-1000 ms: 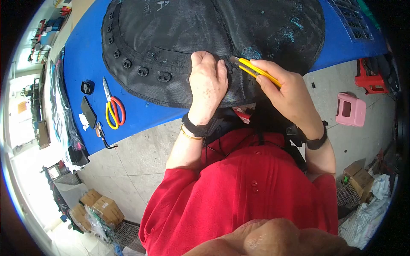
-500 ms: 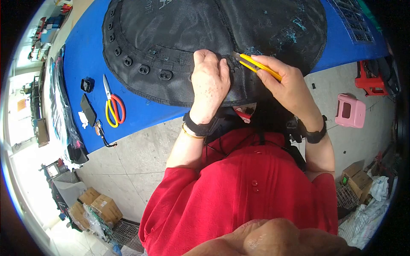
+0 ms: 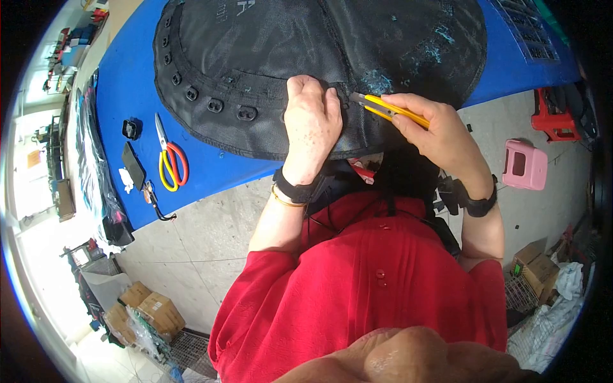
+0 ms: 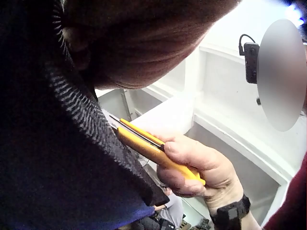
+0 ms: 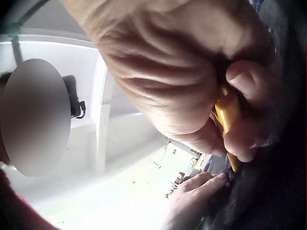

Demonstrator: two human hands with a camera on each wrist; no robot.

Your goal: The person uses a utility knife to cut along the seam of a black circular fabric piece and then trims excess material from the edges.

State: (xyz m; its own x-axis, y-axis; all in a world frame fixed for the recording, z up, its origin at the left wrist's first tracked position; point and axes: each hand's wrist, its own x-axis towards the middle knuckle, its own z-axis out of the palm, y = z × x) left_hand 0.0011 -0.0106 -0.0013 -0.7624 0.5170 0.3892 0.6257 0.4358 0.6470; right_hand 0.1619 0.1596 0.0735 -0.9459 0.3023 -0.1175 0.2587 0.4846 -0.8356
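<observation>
A large, rounded black fabric piece (image 3: 281,38) with a stitched rim and black plastic fittings along its left side lies on the blue-covered table (image 3: 131,89). Near its front edge my left hand (image 3: 310,124) grips the fabric, fingers bent down into it and thumb alongside; the fingertips are hidden in the head view. My right hand (image 3: 434,127) holds yellow thread snips (image 3: 393,110) between thumb and fingers. Their metal blades point left, just right of the left thumb and close over the fabric. Teal thread scraps (image 3: 375,82) cling to the cloth beyond the blades.
Scissors with red and yellow handles (image 3: 169,159) lie left of the fabric, beside a dark flat object (image 3: 133,165) and a small black box (image 3: 131,129). A pink stool (image 3: 525,165) and a red stool (image 3: 554,116) stand on the floor at right.
My right hand has shifted slightly right and toward my body, and the snips now lie at a flatter angle. The left hand keeps its place on the fabric.
</observation>
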